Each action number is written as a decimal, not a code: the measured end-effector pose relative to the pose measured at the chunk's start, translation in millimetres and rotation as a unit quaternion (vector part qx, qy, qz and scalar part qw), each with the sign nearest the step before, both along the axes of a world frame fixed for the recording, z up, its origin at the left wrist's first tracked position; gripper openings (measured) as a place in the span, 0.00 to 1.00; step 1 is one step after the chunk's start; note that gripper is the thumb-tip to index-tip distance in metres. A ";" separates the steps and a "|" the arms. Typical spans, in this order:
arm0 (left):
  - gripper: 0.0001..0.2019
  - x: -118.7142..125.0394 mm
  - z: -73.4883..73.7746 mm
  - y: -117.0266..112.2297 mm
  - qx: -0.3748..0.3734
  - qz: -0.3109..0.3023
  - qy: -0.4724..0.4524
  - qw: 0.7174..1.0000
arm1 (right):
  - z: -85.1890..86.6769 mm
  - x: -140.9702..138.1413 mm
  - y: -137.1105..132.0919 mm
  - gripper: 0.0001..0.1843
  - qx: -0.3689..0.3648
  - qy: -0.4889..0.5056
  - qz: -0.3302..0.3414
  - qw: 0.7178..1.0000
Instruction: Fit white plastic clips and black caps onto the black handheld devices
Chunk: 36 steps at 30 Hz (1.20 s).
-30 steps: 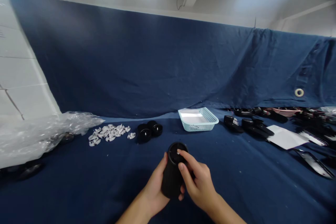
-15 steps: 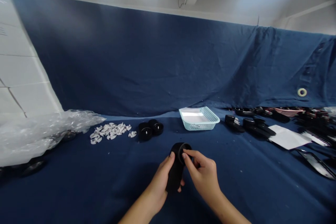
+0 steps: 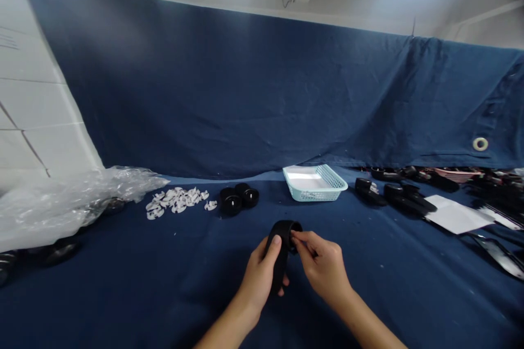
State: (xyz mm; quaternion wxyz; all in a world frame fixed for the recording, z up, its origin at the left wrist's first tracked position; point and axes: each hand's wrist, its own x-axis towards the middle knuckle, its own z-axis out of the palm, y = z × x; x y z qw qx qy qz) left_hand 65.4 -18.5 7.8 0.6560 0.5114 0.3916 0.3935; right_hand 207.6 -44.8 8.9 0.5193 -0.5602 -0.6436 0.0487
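My left hand (image 3: 262,270) is wrapped round a black plastic part (image 3: 279,262) with a round, hollow cup at its top end. Thumb and finger of my right hand (image 3: 321,262) are pinched together at the mouth of that cup, their tips partly inside it. Whatever the right fingertips hold, if anything, is hidden. Two black round cups (image 3: 239,199) with small white spots stand on the blue cloth beyond my hands. To their left lies a heap of small white plastic pieces (image 3: 174,202), one piece lying a little apart.
A light-blue plastic basket (image 3: 315,195) with a white sheet inside stands at the back. Black parts (image 3: 405,199), white paper (image 3: 456,214) and a pink basket (image 3: 454,175) crowd the right. Clear plastic wrap (image 3: 77,207) covers dark parts at left. A blue curtain (image 3: 225,92) hangs behind.
The black part has turned so its cup mouth faces more to the right. My right fingers remain at the opening. The whole view has shifted slightly.
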 end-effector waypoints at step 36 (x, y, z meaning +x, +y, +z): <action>0.41 -10.6 7.8 -2.0 -0.209 -0.261 -0.224 0.915 | 7.3 -4.4 -13.6 0.20 -0.032 0.242 0.086 0.966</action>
